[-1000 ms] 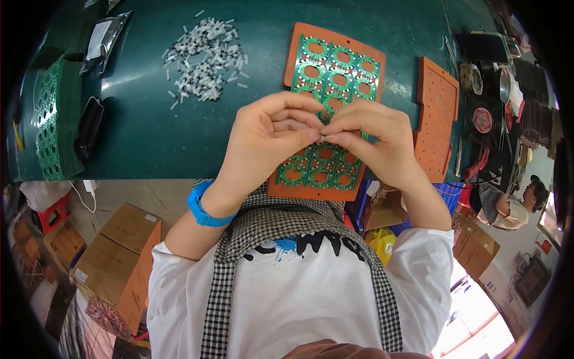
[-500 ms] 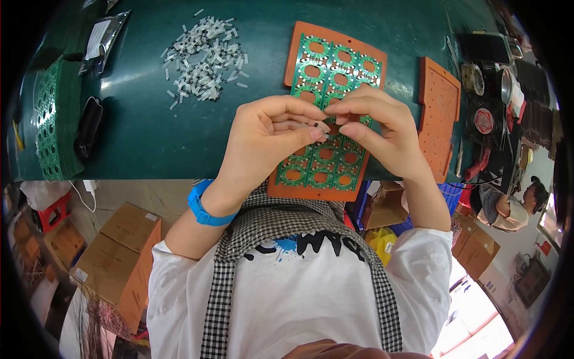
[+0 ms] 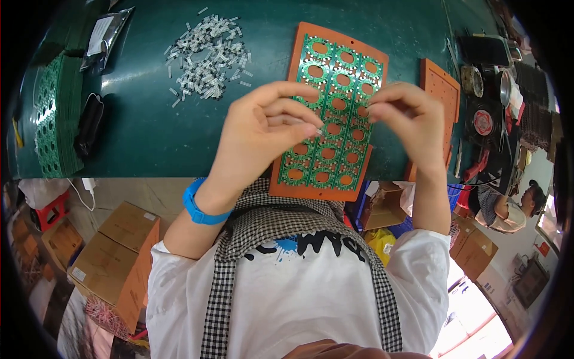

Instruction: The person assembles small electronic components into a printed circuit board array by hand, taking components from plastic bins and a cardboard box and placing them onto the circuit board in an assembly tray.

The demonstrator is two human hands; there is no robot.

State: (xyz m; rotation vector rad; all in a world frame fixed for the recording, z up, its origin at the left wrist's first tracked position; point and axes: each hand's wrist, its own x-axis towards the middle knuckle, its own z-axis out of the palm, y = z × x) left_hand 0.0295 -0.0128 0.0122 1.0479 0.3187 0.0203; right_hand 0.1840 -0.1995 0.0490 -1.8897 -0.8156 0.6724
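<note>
Over one green circuit panel's (image 3: 336,116) edges: left hand (image 3: 262,122) pinching clear piece (image 3: 319,133), mostly hidden; right hand (image 3: 415,122), cannot tell grip.

We look through a single fisheye view worn on the head, the left of a pair, facing steeply down past the shirt (image 3: 287,299) that fills the lower middle of the frame. We are close enough for the left hand (image 3: 263,128), the right hand (image 3: 409,119) and the board (image 3: 339,93) to stand large around the upper middle, with the table (image 3: 155,137) stretching across the top. The lens is so wide that we also take in boxes (image 3: 119,239) at lower left and a co-worker (image 3: 505,209) tipped sideways at the right rim, before the corners go black.
</note>
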